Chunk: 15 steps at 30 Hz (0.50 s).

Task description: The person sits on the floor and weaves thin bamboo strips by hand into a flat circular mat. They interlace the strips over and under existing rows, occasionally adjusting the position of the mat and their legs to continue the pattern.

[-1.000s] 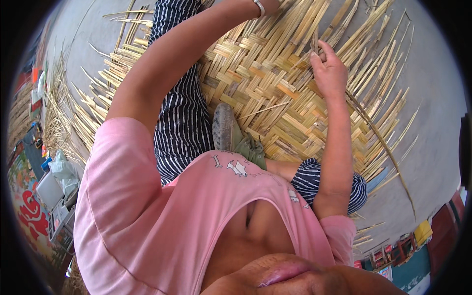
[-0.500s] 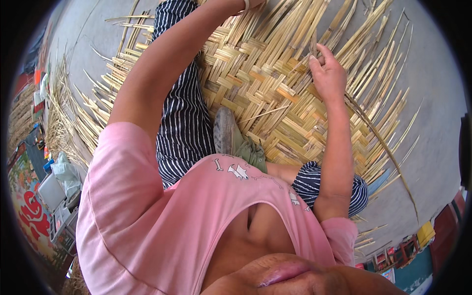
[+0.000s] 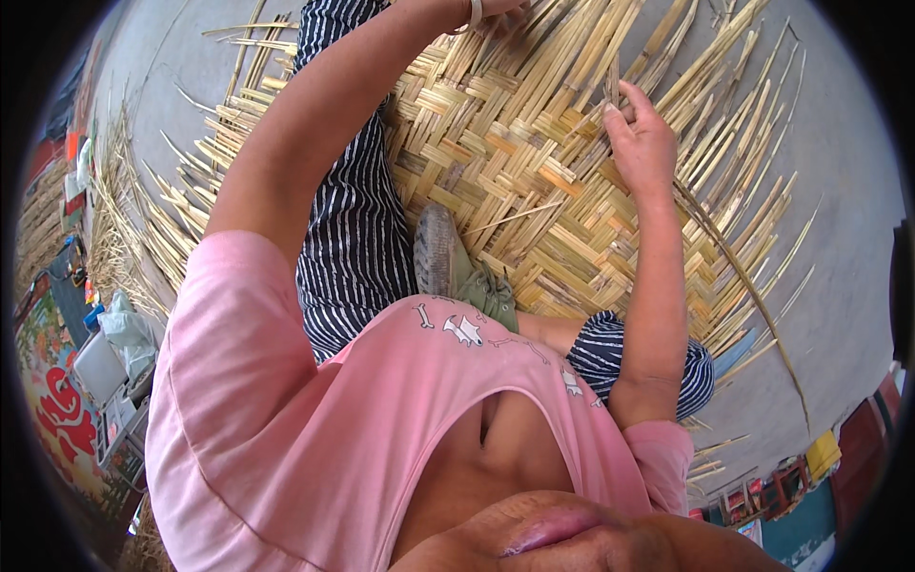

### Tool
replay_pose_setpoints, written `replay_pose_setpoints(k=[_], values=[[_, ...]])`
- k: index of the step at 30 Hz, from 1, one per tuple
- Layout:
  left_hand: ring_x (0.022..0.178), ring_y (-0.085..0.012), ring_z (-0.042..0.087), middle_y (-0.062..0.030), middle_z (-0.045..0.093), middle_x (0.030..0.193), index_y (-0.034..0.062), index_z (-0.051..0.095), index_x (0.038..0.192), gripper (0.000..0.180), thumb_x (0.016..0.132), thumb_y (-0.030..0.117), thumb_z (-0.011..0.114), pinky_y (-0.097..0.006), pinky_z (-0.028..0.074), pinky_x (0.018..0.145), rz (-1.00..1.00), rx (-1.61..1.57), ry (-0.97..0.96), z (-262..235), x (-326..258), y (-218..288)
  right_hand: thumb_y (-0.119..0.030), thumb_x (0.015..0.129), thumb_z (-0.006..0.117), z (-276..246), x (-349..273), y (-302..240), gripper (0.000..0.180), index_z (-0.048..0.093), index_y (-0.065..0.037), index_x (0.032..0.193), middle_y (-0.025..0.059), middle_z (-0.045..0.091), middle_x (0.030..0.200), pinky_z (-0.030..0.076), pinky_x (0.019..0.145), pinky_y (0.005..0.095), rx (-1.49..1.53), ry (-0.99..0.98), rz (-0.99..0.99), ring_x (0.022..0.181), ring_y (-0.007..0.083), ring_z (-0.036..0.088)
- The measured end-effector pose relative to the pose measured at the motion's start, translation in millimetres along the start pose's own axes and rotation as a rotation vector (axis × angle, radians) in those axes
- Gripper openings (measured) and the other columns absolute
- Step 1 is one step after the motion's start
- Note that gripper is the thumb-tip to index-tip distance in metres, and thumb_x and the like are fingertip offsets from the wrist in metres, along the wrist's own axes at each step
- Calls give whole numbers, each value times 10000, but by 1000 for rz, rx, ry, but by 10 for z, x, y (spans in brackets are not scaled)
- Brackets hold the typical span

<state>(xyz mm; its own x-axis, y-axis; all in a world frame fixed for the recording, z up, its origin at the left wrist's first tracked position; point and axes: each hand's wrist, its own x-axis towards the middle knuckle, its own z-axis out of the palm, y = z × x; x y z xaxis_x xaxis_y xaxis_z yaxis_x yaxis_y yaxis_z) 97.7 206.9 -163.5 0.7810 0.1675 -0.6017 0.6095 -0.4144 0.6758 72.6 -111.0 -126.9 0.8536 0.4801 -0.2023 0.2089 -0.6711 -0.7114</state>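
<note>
Matt split-bamboo mat [image 3: 534, 181] — dry, ribbed

grey concrete floor [image 3: 839, 172], bright daylight

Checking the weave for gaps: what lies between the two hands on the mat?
In the head view, only woven bamboo mat spans from the left hand at the top edge to the right hand; nothing else lies there.
</note>
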Motion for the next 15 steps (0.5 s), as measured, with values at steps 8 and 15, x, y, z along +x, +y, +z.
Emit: replay_pose_setpoints(k=[8, 15], values=[[757, -250, 686, -121, 753, 951, 44, 750, 1144, 834, 961, 783, 410, -367, 528, 647, 36, -156, 57, -25, -56, -60, -345, 943, 652, 2, -9, -72, 463, 657, -144, 1361, 71, 714, 828, 539, 725, 392, 14, -14, -13, 752, 242, 684], [703, -194, 655, -65, 681, 782, 88, 696, 892, 537, 1004, 597, 568, -361, 515, 608, -128, -655, -156, 72, -193, 7, -353, 947, 666, -6, 5, -40, 477, 648, -138, 1372, 83, 719, 874, 537, 730, 385, 8, -36, 10, 780, 244, 687]])
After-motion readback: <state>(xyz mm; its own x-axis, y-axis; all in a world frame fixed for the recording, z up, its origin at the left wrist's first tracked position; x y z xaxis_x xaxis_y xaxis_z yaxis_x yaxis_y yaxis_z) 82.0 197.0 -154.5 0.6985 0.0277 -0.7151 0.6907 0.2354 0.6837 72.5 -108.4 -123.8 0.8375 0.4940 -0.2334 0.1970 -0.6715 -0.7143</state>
